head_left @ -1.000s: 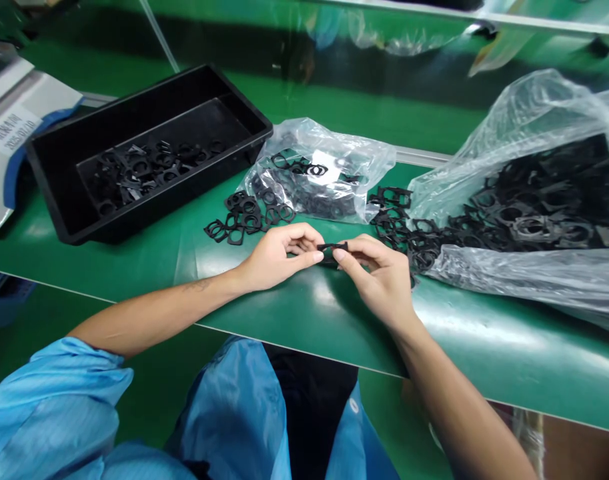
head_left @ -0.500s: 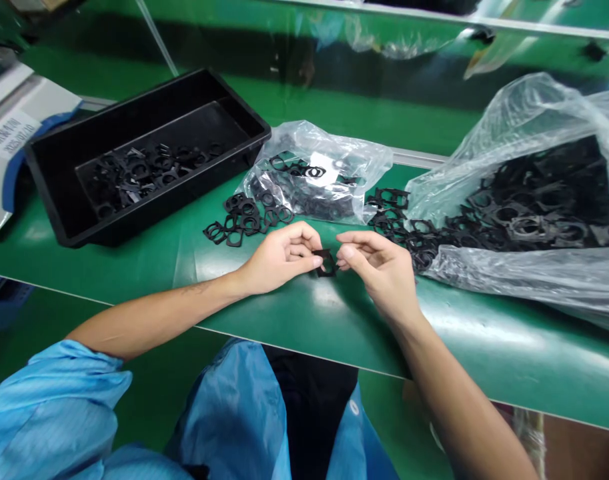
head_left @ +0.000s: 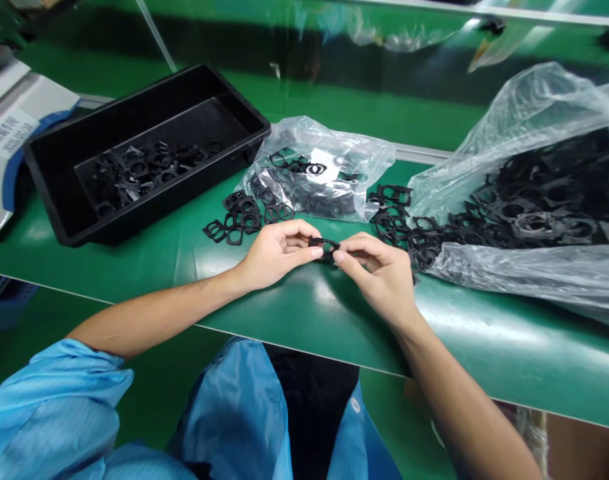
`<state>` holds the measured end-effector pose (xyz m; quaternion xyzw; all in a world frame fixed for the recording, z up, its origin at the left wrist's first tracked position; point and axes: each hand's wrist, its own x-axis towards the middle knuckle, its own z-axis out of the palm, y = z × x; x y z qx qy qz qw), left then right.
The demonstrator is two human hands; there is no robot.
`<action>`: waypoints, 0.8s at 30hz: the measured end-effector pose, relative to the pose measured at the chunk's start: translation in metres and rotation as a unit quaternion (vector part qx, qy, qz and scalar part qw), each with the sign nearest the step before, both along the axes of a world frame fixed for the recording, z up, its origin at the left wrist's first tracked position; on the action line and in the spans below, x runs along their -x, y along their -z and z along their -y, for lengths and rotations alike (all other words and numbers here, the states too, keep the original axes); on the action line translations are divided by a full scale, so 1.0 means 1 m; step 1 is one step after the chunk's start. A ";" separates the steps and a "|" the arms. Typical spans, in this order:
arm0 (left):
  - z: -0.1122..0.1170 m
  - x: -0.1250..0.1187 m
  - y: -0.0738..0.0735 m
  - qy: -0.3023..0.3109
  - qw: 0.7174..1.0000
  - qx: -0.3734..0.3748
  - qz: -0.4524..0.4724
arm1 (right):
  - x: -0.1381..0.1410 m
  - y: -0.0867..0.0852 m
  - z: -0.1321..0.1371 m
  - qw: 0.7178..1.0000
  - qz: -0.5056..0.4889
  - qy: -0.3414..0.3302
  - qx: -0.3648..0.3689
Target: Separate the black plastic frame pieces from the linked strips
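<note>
Glossy green, the bench point(head_left: 264, 320) is spanning the scene, and over its near part the two hands are holding up a small black frame point(head_left: 329, 241) between them. The left hand point(head_left: 277, 257) is pinching its left end with thumb and curled fingers; the right hand point(head_left: 381, 270) is gripping the right end likewise. Loose black rings point(head_left: 249, 220) are lying just beyond the left hand, and a pale rail point(head_left: 419, 155) is running along the far edge. Farther out, a clear bag point(head_left: 369, 153) is lying with dark parts and a white label showing. At left, a black tray point(head_left: 134, 120) is holding jumbled black pieces; at right, a larger clear bag point(head_left: 534, 270) is gaping, black frames spreading from its mouth.
</note>
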<state>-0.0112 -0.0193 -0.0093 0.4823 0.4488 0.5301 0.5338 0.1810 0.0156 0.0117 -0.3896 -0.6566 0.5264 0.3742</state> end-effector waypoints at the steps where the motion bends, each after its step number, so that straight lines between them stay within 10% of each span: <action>1: 0.000 0.000 0.000 0.000 1.000 -0.002 -0.003 | 0.000 0.000 0.000 1.000 -0.002 -0.009 0.002; 24: 0.000 0.002 -0.004 0.030 0.995 0.072 0.058 | -0.001 -0.006 -0.003 0.983 -0.065 -0.098 0.140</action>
